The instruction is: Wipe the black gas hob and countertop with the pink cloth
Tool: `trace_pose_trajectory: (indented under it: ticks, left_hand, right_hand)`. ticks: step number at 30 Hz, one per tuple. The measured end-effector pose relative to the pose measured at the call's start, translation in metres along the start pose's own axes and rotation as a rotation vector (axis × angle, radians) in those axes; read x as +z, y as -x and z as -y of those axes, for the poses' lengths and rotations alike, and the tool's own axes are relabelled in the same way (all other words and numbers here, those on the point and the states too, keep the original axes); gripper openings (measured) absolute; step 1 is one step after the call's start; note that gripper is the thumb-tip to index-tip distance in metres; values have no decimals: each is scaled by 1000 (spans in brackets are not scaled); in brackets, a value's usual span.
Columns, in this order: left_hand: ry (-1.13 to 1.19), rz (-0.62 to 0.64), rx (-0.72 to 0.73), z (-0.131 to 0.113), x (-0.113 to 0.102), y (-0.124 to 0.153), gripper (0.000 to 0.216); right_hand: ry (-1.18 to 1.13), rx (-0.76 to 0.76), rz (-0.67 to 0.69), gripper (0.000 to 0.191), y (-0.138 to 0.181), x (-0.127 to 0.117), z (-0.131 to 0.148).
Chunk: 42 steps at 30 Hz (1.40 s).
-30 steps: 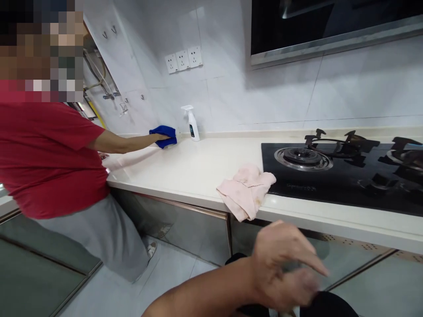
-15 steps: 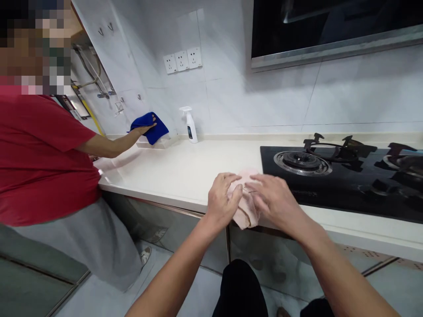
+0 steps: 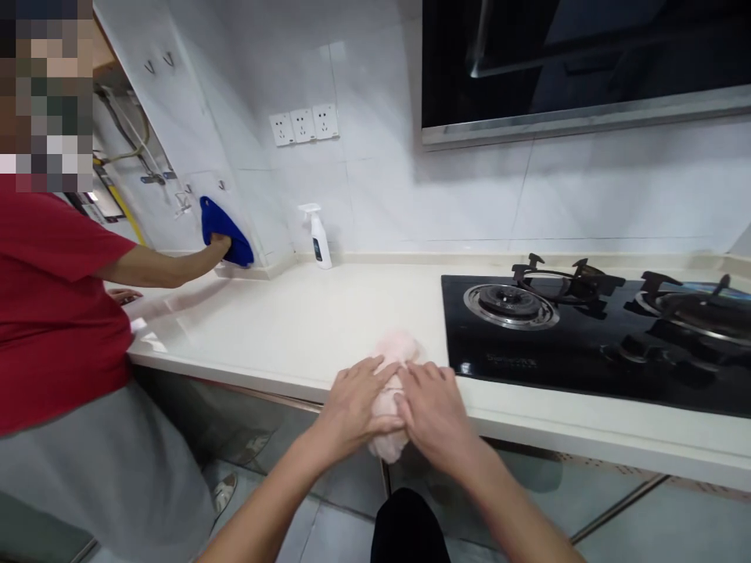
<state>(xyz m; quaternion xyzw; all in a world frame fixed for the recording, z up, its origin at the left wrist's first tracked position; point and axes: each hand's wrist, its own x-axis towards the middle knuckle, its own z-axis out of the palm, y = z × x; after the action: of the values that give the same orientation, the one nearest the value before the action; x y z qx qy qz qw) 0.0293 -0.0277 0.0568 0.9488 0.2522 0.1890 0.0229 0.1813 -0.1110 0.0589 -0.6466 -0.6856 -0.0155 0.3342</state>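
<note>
A crumpled pale pink cloth [image 3: 387,403] is at the front edge of the white countertop [image 3: 375,297], left of the gas stove, with its lower end hanging past the edge. My left hand [image 3: 355,403] grips its left side, the thumb lying across the front. On the other side my right hand [image 3: 434,407] presses in with bent fingers, its thumb near the left one. Both hands are closed on the cloth, and their fingers hide part of it.
A black gas stove [image 3: 563,367] with a loose pan support [image 3: 563,277] lies to the right, beneath a range hood [image 3: 587,70]. A white spray bottle [image 3: 320,242] stands by the wall. At left, a person in red [image 3: 59,305] wipes the wall with a blue cloth [image 3: 235,246].
The view has shifted right. My hands have gone from loosely spread fingers to a closer grip on the pink cloth. The other person's blue cloth has moved left along the wall.
</note>
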Motion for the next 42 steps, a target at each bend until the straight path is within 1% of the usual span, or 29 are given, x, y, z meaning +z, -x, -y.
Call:
trace_pose_trajectory:
  ticks: [2,4,5,7,9,11,14,15,17,21,25,28,31,33,34,36,38,40,42]
  left_hand:
    - [27,-9,-38,27,-8,18,74]
    - [47,-45,-128,55,-17,32,60]
    - [53,-59,-174,67,-21,37,57]
    - [42,-101,-261,80,-25,42,54]
    - [-6,-189,-341,78,-22,42,50]
    - [-78,-330,-411,62,-10,37,46]
    - [-152,-560,-472,24,17,26,40]
    - [-159,-612,-465,10,26,22,38]
    - [-146,-664,-409,-18,42,12,34]
    - [-51,-647,-262,-78,67,-15,26]
    - [35,-604,-173,-141,92,-47,22]
    - [62,-532,-58,-182,110,-70,30]
    - [79,-444,75,-213,122,-88,39]
    - [72,-390,127,-225,126,-97,45]
    - [66,-367,145,-229,126,-101,47]
    - [52,-340,178,-229,125,-105,50]
    - [39,-333,210,-223,122,-106,49]
    - [22,-341,212,-211,117,-103,45]
    - [0,-354,186,-194,111,-94,41]
  right_hand:
    - [63,-131,31,37,4,-4,-5]
    - [116,-242,47,48,-4,5,6]
    - [130,-273,55,53,-11,12,14]
    - [152,-303,71,57,-26,27,29]
    - [159,-298,70,53,-35,36,37]
    - [154,-275,38,47,-33,37,34]
    - [143,-242,-34,37,-15,27,17]
    - [138,-233,-59,35,-6,21,8]
    - [128,-201,-104,35,15,7,-11]
    - [140,-118,-176,41,59,-31,-58]
    - [226,-63,-220,47,102,-70,-118]
    - [380,-57,-240,49,136,-94,-170]
    - [495,-4,-238,43,167,-114,-218]
    - [511,25,-231,38,181,-122,-239]
    - [512,32,-227,37,184,-125,-245]
    - [535,45,-227,36,185,-126,-244]
    - [593,65,-237,36,178,-124,-230]
    - [644,88,-238,37,165,-118,-207]
    - [644,49,-241,38,150,-109,-182]
